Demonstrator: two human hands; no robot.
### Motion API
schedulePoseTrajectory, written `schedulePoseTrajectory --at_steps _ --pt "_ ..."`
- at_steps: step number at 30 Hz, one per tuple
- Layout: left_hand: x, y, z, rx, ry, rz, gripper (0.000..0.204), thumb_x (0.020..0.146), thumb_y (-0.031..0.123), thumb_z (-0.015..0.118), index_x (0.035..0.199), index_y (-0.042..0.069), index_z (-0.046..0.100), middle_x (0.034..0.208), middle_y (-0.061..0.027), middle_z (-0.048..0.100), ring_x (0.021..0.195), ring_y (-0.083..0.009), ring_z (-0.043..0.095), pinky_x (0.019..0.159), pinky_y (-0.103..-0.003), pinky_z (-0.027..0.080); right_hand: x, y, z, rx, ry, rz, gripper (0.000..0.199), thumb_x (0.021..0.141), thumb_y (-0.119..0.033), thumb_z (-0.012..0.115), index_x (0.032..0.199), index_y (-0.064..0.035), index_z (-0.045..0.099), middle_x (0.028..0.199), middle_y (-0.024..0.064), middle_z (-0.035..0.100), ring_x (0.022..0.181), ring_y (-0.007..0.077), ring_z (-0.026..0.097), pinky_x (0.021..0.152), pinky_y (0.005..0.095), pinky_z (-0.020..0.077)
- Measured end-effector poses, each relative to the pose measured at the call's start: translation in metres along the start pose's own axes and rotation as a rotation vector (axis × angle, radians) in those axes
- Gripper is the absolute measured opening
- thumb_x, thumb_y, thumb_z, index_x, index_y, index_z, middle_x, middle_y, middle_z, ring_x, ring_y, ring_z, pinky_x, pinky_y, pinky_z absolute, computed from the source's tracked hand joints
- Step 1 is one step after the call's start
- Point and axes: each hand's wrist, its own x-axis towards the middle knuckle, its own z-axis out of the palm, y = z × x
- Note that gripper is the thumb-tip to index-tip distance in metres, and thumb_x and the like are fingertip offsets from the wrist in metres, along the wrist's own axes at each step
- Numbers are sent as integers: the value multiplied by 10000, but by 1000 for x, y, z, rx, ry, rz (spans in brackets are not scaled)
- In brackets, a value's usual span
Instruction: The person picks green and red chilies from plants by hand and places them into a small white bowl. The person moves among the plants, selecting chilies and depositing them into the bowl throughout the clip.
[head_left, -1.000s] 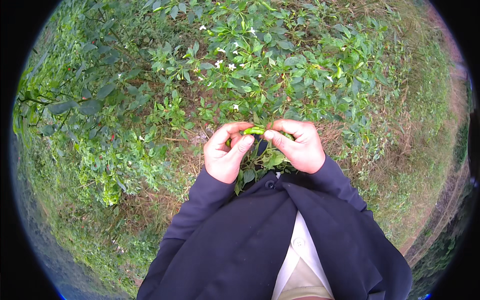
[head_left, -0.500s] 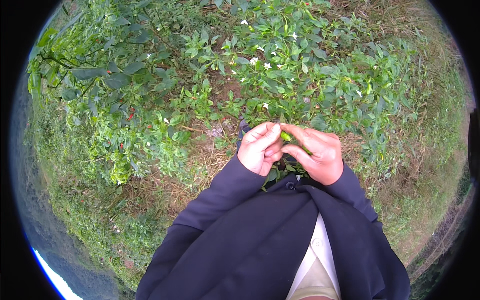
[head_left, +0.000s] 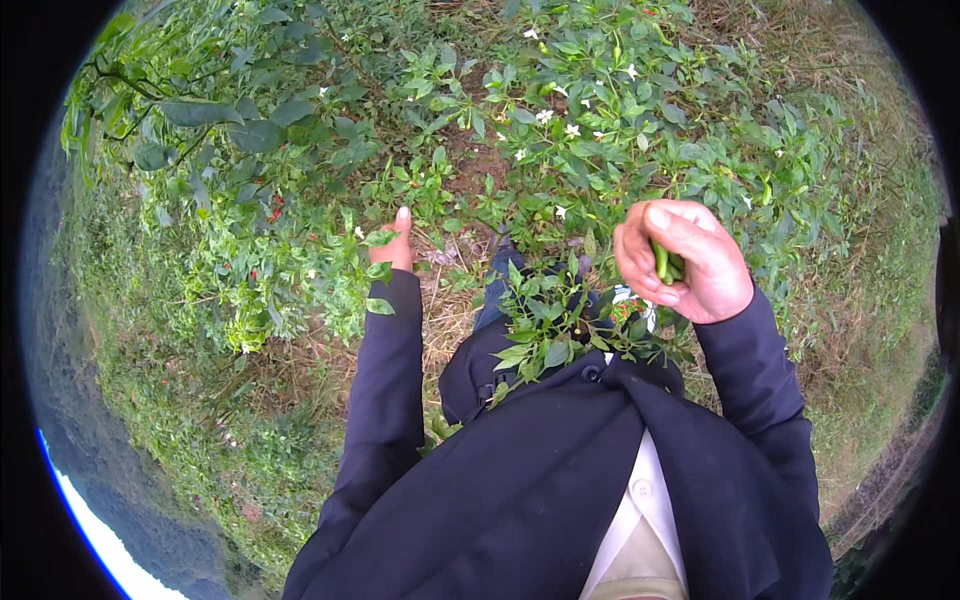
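My right hand (head_left: 685, 262) is raised on the right, its fingers curled round several green chili peppers (head_left: 665, 262). They show between thumb and palm. At the left, my left hand (head_left: 395, 245) reaches into the edge of a leafy chili plant (head_left: 330, 285). Its thumb is stretched out away from the palm, and leaves cover most of its other fingers. Close against my body, between the two arms, stands another chili plant (head_left: 545, 320) with green leaves.
Chili bushes (head_left: 590, 130) with white flowers spread out ahead. Red chilies (head_left: 276, 208) hang among leaves at the left. Dry straw (head_left: 445, 320) covers ground between plants. A dark bag (head_left: 470, 372) is at my waist. Large leaves (head_left: 255, 135) reach in at upper left.
My hands were together in front of me round a green chili and have parted. The left has gone left into the leaves; the right has moved right and up, holding the green chilies.
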Motion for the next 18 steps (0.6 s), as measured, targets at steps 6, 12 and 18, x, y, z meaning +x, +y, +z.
schedulePoseTrajectory --at_steps 6,12,18 --pt "22 -11 13 52 -42 247 229 801 255 675 833 33 628 643 -10 557 525 -90 446 505 -239 338 19 4 19 -88 108 125 209 894 -193 538 800 -11 580 701 34 543 490 52 405 421 184 294" --pt "-39 35 -20 -561 -622 0 126 904 106 495 828 9 523 685 -8 471 401 -47 276 349 -199 235 34 20 15 -238 12 256 196 889 -159 509 870 7 611 654 9 551 512 41 424 436 182 312" --pt "-45 69 -22 -1129 -1008 -104 145 874 143 513 898 17 446 799 -85 415 693 -162 411 502 -245 356 54 19 24 -349 -158 355 201 867 -107 481 944 11 625 641 3 557 509 38 435 463 180 342"
